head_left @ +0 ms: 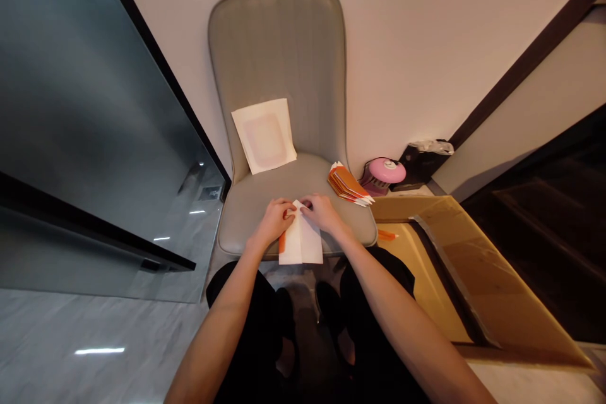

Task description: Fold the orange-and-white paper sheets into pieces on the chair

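Observation:
A sheet of paper (301, 243), white with an orange patch at its left edge, lies at the chair seat's front edge and juts out past it. A crease runs down its middle, and its far end narrows to a point. My left hand (277, 221) pinches the upper left edge, fingers curled. My right hand (320, 211) is closed on the upper right edge, its fingertips near the tip. A stack of folded orange-and-white papers (349, 184) rests on the seat to the right. White sheets (265, 136) lean against the backrest.
The grey chair (279, 44) stands against the wall. To its right are an open cardboard box (511, 278) with an orange piece (387, 235) inside, a pink round object (387, 170) and a black box (419, 167). A glass panel (95, 107) stands at the left.

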`<action>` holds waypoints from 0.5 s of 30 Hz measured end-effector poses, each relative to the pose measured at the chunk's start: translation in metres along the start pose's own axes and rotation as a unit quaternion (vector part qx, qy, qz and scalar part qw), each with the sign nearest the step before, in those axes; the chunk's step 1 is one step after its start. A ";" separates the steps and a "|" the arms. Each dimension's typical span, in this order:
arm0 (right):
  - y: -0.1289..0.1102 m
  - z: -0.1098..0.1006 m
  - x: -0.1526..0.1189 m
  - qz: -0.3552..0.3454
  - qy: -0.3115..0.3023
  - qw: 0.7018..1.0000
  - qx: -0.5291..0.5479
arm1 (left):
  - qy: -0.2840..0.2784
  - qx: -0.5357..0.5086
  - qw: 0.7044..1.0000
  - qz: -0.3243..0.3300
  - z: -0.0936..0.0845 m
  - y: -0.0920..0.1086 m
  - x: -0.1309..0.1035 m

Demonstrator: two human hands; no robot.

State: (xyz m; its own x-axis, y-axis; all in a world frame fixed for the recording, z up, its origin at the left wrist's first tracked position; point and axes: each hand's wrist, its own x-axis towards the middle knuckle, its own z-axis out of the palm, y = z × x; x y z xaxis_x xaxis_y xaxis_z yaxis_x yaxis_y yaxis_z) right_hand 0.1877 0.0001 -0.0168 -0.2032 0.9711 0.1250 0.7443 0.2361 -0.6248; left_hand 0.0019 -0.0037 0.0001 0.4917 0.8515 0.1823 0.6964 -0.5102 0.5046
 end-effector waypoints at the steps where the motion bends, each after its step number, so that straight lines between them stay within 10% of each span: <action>1: 0.000 0.001 0.000 -0.002 0.000 1.000 0.000 | -0.001 0.001 1.000 0.000 0.000 0.000 0.000; 15: -0.002 0.007 -0.001 0.021 0.010 0.999 -0.030 | 0.001 0.031 0.999 0.023 0.003 0.001 0.002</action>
State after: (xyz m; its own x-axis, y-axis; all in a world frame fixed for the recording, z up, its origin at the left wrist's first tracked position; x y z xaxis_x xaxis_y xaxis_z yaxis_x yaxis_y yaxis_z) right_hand 0.1824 -0.0017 -0.0211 -0.1594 0.9805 0.1147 0.7884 0.1963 -0.5830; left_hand 0.0048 -0.0030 -0.0016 0.5227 0.8271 0.2064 0.7042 -0.5554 0.4423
